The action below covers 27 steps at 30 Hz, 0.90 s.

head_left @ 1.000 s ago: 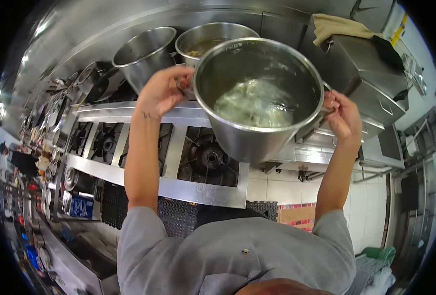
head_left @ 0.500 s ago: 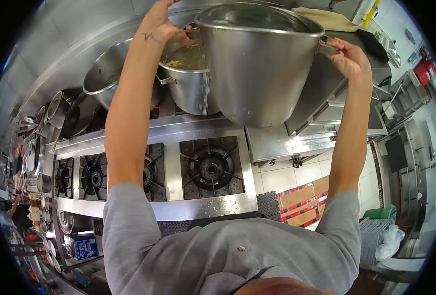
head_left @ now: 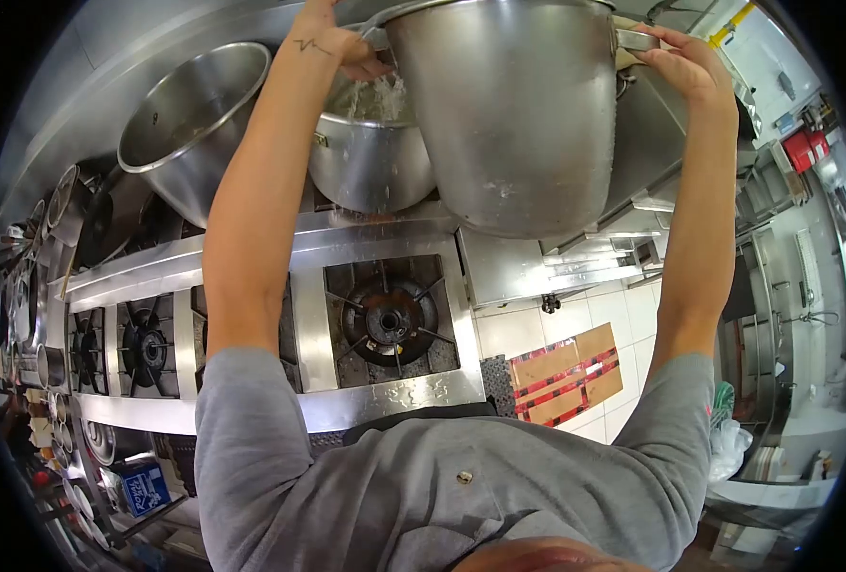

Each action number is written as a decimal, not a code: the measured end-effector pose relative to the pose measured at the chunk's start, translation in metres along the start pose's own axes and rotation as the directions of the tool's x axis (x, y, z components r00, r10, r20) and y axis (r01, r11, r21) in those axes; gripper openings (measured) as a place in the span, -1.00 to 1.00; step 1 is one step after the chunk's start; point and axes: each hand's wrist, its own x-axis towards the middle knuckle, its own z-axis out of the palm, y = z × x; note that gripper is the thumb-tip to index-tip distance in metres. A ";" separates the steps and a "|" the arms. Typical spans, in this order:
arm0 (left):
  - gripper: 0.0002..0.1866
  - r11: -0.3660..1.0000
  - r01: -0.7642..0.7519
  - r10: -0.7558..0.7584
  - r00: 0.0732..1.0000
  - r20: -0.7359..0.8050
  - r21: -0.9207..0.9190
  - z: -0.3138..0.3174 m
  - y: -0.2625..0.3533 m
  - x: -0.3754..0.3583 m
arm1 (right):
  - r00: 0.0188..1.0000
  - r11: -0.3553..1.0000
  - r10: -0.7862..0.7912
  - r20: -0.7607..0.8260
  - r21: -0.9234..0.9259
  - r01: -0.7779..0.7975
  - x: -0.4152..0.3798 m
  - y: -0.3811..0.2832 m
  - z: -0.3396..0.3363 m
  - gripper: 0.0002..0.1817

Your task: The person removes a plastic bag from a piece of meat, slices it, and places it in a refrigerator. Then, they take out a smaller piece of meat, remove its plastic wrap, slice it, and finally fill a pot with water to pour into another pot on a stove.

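A big steel stockpot (head_left: 518,124) is held up above the stove between my two hands. My left hand (head_left: 342,48) is closed at its left handle, the fingers partly hidden by the hand. The fingers of my right hand (head_left: 685,65) are wrapped around the right handle (head_left: 636,40). Clear water (head_left: 377,98) splashes beside the raised pot's left side into a smaller steel pot (head_left: 371,167), which stands on the back of the stove. Some drops fall down the front of that pot. The raised pot's rim is cut by the top of the view.
A wide steel pot (head_left: 189,143) stands at the back left. Below lies a gas burner (head_left: 389,322), with more burners to its left. Wet spots mark the stove's front edge (head_left: 413,391). Flattened cardboard (head_left: 566,377) lies on the tiled floor.
The stockpot has been raised and tipped further, so its opening no longer shows. Water now splashes more strongly into the smaller pot. The whole view has shifted slightly.
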 end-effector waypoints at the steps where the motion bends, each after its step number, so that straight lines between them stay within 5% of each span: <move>1: -0.20 1.000 0.011 -0.011 1.000 0.001 -0.011 -0.003 0.000 0.002 | 0.976 0.896 0.055 -0.209 0.442 0.044 -0.008 0.003 0.029 -0.67; 4: -0.24 0.998 0.026 -0.027 0.999 -0.025 -0.057 -0.011 0.002 0.011 | 0.935 0.852 0.070 -0.348 0.508 0.125 -0.030 0.010 0.083 -0.67; 10: -0.31 0.981 0.001 -0.027 0.991 -0.132 -0.194 -0.034 0.004 0.033 | 0.949 0.861 0.046 -0.313 0.494 0.122 -0.017 -0.004 0.092 -0.64; 11: -0.32 0.976 -0.006 -0.028 0.988 -0.151 -0.216 -0.037 0.002 0.035 | 0.885 0.827 0.038 -0.464 0.512 0.232 -0.054 0.014 0.163 -0.59; 12: -0.32 0.976 -0.009 -0.025 0.988 -0.151 -0.218 -0.039 0.000 0.038 | 0.887 0.827 0.038 -0.460 0.512 0.230 -0.050 0.014 0.162 -0.59; 22: -0.40 0.948 -0.049 0.018 0.995 -0.100 -0.313 -0.050 -0.017 0.050 | 0.863 0.916 -0.303 -0.405 0.128 0.381 -0.025 0.015 0.169 -0.49; 24: -0.03 0.971 -0.103 0.095 0.994 -0.046 -0.216 -0.052 -0.021 0.051 | 0.863 0.916 -0.319 -0.391 0.108 0.387 -0.020 0.016 0.173 -0.47; 27: -0.03 0.954 -0.133 0.124 0.991 -0.050 -0.268 -0.053 -0.027 0.045 | 0.849 0.904 -0.413 -0.330 -0.032 0.427 -0.002 0.013 0.176 -0.48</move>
